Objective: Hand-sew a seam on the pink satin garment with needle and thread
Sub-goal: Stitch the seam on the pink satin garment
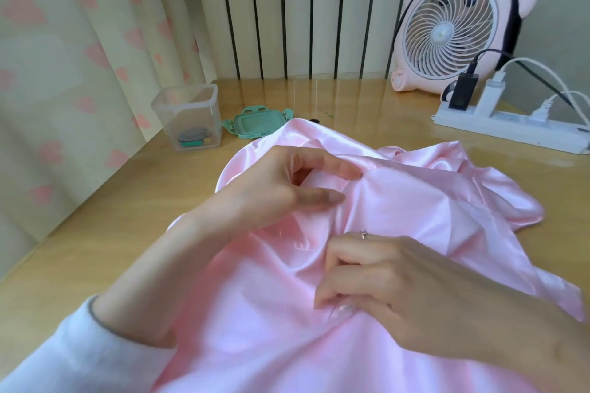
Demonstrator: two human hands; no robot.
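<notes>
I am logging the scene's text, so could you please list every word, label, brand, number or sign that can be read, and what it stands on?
No text can be read in this view.
On the power strip: faint marks, too small and blurred to read.
On the pink fan: no lettering shows.
On the clear container and the green lid: no label shows.
On the pink satin garment: no print or tag shows.

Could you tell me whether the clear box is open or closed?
Open: the box has no lid on; a green lid lies beside it.

Pink satin garment (399, 201), pink-hearted curtain (79, 57), mint lid (255, 123).
</notes>
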